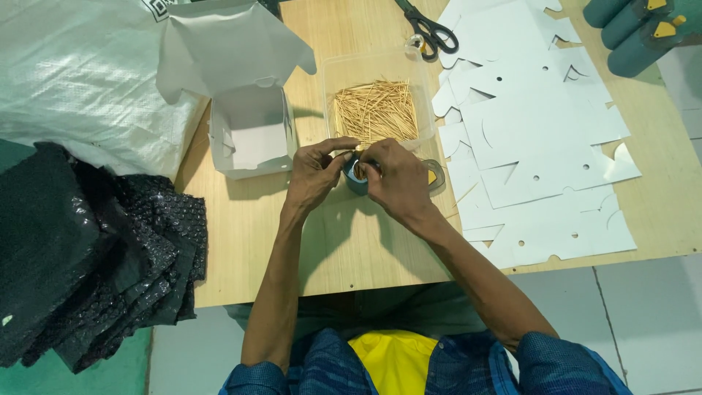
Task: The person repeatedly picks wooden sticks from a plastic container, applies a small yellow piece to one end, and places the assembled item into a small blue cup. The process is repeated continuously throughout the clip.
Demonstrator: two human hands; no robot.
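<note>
Both hands, left hand (316, 173) and right hand (395, 178), pinch a small round blue-grey tube (355, 172) in closed fingers above the wooden bench (241, 241).

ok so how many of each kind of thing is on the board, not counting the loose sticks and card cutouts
hands: 2, left hand and right hand, both on the tape roll
tape roll: 1
white box: 1
clear tub of sticks: 1
scissors: 1
teal tubes: 3 in view
total: 9
</note>
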